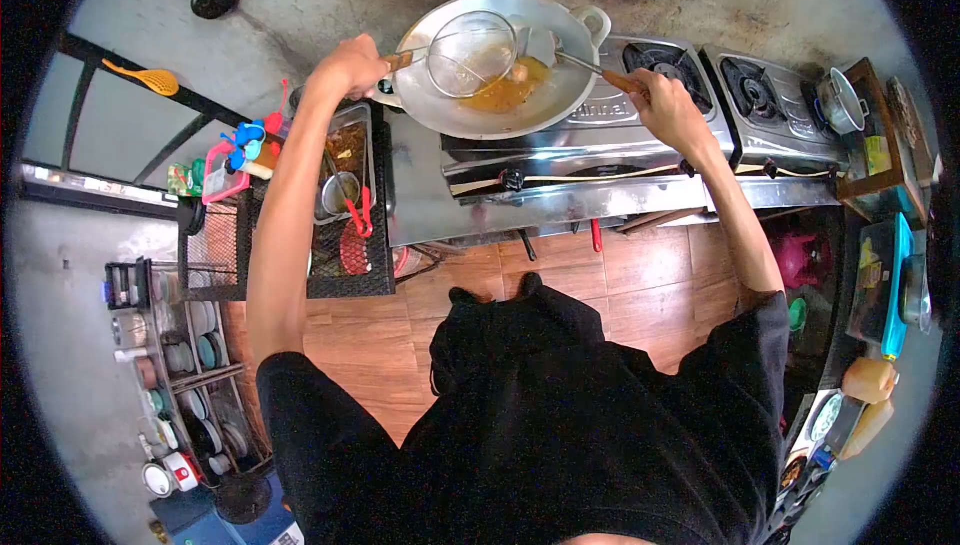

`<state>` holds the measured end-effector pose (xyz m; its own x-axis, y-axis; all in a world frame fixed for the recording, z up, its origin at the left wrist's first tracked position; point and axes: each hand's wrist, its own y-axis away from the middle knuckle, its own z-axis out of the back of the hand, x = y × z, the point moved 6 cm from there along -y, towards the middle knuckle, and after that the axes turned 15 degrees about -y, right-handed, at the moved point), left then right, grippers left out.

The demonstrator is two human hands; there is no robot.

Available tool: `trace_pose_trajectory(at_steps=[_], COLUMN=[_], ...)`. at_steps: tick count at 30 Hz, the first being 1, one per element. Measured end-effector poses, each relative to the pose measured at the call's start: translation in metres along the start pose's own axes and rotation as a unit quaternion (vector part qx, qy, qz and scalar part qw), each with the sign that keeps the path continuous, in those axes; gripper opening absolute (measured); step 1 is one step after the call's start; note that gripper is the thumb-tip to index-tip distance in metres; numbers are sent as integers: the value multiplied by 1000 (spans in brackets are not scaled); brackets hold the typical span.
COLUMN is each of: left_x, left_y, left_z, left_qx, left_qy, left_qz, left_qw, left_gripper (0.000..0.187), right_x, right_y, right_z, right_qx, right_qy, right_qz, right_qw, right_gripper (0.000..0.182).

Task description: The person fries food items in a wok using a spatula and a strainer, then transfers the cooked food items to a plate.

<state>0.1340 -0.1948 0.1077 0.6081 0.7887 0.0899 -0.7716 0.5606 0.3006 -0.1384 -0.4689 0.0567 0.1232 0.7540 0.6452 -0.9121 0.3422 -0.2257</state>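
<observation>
A wide silver wok (440, 117) sits on the left part of the stove, with a shallow pool of yellow oil (508, 95) at its bottom. My left hand (350, 66) grips the wooden handle of a round wire-mesh strainer (472, 53), which is over the wok. In my right hand (670, 108) is the wooden handle of a metal spatula (540, 48); its blade is inside the wok, right beside the strainer's rim. A small pale brown piece of food (518, 73) shows near the strainer's right edge, above the oil.
Gas burners (755, 88) extend to the right, with a small pot (842, 102) at the far end. Left of the stove, a black mesh rack (350, 283) bears a tray and a red-handled ladle (358, 210). A dish rack (195, 375) stands lower left.
</observation>
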Motion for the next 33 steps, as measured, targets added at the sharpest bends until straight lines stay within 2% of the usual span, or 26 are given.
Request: trace_pose_trajectory(at_steps=[6, 8, 9, 11, 13, 19, 20, 21, 22, 25, 27, 29, 33], left_x=[9, 12, 14, 16, 15, 17, 19, 23, 27, 41, 52, 65, 89], left_y=[-2, 1, 2, 5, 6, 2, 2, 2, 3, 10, 15, 16, 14], left_z=[-9, -13, -11, -17, -19, -31, -33, -33, -35, -31, -23, -21, -16], left_qx=[50, 108, 107, 189, 214, 281, 294, 292, 288, 277, 234, 226, 179], left_qy=[41, 109, 110, 139, 165, 235, 257, 257, 273, 304, 351, 359, 359], left_qz=[8, 15, 15, 4, -8, -29, -29, -29, -28, -24, -29, -16, 3], left_qw=[998, 988, 988, 972, 963, 930, 920, 921, 918, 911, 906, 905, 916], left_gripper=[35, 32, 32, 31, 32, 36, 37, 37, 37, 37, 36, 37, 38], right_x=[14, 11, 10, 15, 16, 9, 6, 3, -2, -3, 1, 3, 14], right_y=[18, 24, 28, 32, 36, 47, 49, 50, 52, 55, 55, 51, 40], right_z=[23, 30, 35, 42, 50, 62, 63, 62, 63, 65, 67, 67, 66], right_qx=[-22, -41, -61, -68, -59, -84, -77, -69, -88, -104, -94, -98, -83], right_qy=[-37, -40, -45, -42, -40, -70, -80, -90, -115, -124, -120, -124, -112], right_qz=[-34, -21, -10, -5, -83, -86, -111, -136, -103, -90, -115, -63, -58], right_qw=[998, 998, 997, 997, 994, 990, 988, 984, 984, 983, 981, 985, 988], right_gripper=[30, 30, 31, 32, 29, 34, 34, 34, 34, 34, 34, 34, 34])
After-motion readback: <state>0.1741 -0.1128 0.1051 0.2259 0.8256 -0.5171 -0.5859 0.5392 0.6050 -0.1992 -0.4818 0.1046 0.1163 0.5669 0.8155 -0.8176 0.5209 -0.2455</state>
